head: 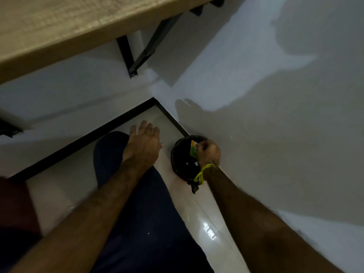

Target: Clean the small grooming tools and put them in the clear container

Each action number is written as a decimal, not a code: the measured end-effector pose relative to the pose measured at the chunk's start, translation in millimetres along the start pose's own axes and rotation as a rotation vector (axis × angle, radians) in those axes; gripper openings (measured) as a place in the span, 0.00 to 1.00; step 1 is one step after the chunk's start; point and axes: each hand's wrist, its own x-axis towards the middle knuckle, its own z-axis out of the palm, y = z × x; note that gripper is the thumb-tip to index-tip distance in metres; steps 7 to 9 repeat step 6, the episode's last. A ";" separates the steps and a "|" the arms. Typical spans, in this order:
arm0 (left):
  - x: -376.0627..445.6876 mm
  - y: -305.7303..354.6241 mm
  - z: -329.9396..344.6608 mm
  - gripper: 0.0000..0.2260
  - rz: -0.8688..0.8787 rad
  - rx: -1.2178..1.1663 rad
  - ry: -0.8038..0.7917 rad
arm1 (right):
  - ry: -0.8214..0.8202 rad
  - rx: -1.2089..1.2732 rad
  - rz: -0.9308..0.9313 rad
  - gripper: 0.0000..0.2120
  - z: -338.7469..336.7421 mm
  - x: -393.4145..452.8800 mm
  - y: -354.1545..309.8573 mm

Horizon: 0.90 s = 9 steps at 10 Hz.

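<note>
While the left hand (142, 143) hangs with fingers spread and slack above the knee, the right hand (208, 152) pinches a green and yellow scrap (192, 149) over the black bin (178, 154) against the wall (275, 115), below the wooden bench (69, 26); no grooming tools or container show.

You look down at a dim corner of floor (149, 119) and wall (275, 134). Your left hand (144, 142) hangs flat, fingers straight, over your knee (110, 150). Your right hand (208, 152), a yellow thread (202, 172) at its wrist, curls over a black bin (181, 154) against the wall, beside a green-yellow scrap (192, 149). A wooden shelf (59, 32) runs above.
</note>
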 end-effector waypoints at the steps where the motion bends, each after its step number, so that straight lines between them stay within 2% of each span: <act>1: 5.8 6.0 1.7 0.27 0.024 0.033 -0.016 | -0.027 -0.082 0.069 0.07 2.1 7.4 11.7; 3: 16.3 12.5 4.0 0.26 -0.004 -0.064 -0.033 | -0.039 -0.054 0.223 0.08 3.8 34.8 30.3; 4: 18.7 15.3 4.1 0.25 0.006 -0.053 -0.053 | -0.063 -0.038 0.277 0.15 4.3 42.9 36.7; 5: 20.7 16.7 3.8 0.26 0.012 -0.053 -0.057 | -0.048 -0.116 0.300 0.21 4.7 41.4 45.8; 9: 24.0 18.8 3.4 0.25 0.013 -0.039 -0.060 | -0.042 -0.141 0.267 0.22 3.4 33.6 53.8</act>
